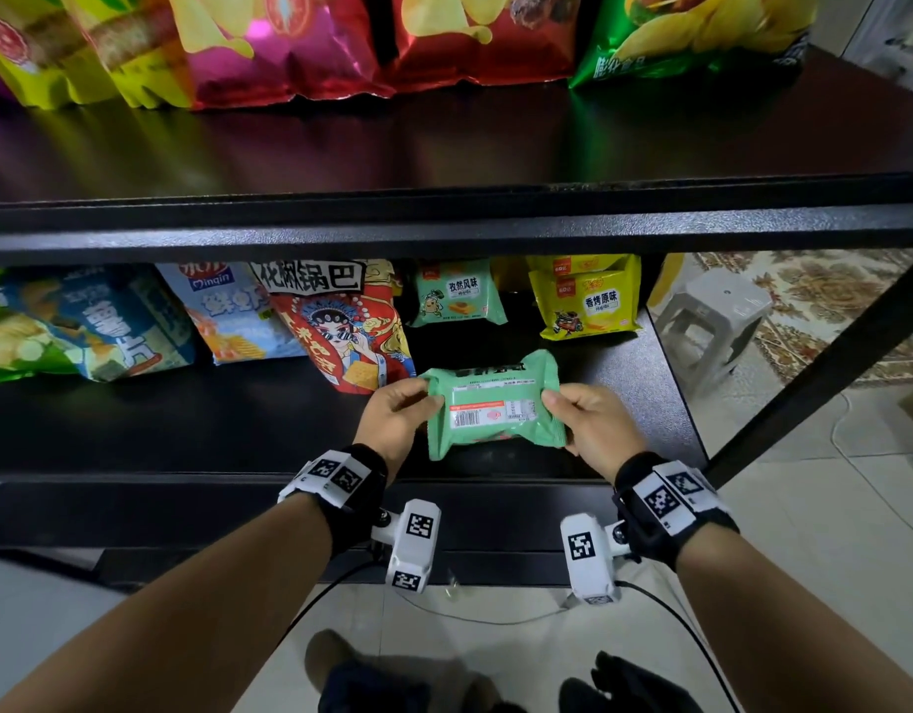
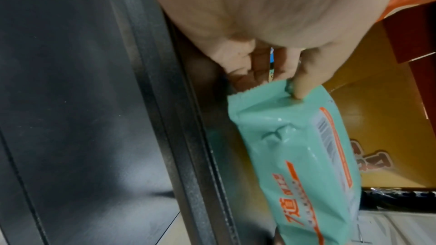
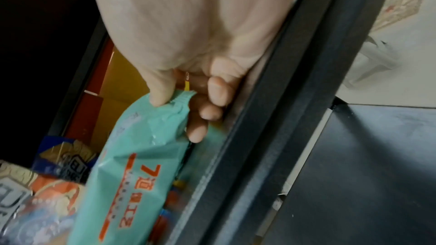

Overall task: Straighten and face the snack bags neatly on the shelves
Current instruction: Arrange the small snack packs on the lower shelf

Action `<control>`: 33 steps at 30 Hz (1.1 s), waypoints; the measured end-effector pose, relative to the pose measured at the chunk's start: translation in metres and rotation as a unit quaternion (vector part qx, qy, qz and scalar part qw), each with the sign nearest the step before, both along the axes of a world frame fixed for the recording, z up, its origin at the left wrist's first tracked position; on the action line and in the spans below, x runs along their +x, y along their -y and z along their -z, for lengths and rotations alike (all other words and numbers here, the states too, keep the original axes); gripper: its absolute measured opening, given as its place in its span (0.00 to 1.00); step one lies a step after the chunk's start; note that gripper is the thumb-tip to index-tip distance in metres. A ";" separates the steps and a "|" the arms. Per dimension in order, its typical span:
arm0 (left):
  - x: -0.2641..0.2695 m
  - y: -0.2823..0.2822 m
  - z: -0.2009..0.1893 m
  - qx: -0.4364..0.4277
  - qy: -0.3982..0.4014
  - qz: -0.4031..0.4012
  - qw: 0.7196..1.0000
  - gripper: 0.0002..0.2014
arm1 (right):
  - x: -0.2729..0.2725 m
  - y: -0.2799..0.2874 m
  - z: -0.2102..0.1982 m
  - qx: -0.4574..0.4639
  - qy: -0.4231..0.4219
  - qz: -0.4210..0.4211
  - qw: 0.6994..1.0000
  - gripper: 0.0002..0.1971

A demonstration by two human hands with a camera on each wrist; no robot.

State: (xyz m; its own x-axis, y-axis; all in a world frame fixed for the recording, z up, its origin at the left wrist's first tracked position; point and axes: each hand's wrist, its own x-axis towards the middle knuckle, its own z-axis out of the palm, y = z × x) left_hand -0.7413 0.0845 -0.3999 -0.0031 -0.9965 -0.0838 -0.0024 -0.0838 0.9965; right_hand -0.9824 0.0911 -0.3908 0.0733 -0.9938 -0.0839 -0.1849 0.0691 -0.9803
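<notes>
Your left hand and right hand each pinch one crimped end of the mint-green snack pack, thumb on top and fingers curled beneath, holding it barcode side up over the front of the lower shelf. Behind it stand a matching green pack, a yellow pack and a red bag.

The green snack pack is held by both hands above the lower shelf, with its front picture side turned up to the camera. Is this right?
Not quite. Both the left hand and the right hand do hold the green snack pack above the lower shelf, but its back faces up: the head view shows the barcode and printed label, not the front picture.
</notes>
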 end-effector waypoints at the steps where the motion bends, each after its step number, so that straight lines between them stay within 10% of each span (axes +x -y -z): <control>1: 0.000 0.000 0.000 0.003 -0.013 -0.001 1.000 0.08 | 0.000 0.000 0.002 -0.014 -0.024 -0.007 1.000 0.14; 17: 0.004 -0.005 -0.006 0.013 -0.104 -0.039 0.994 0.12 | 0.008 -0.003 0.008 -0.040 0.068 0.063 0.995 0.11; 25: 0.010 -0.004 -0.010 0.016 -0.168 0.051 0.984 0.11 | 0.001 0.001 -0.003 0.020 0.217 0.067 0.974 0.29; 30: 0.007 0.001 -0.007 0.013 -0.077 0.039 0.996 0.07 | 0.000 0.003 -0.002 0.022 0.186 0.048 0.981 0.09; 33: 0.005 0.003 -0.005 0.002 -0.066 0.030 0.997 0.17 | -0.004 0.005 0.001 0.014 0.193 0.019 0.981 0.25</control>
State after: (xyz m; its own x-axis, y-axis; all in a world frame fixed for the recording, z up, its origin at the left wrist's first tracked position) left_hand -0.7363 0.0818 -0.3949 -0.0750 -0.9937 -0.0833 0.1244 -0.0922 0.9879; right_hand -0.9861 0.0861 -0.3918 0.0684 -0.9941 -0.0842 0.2036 0.0965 -0.9743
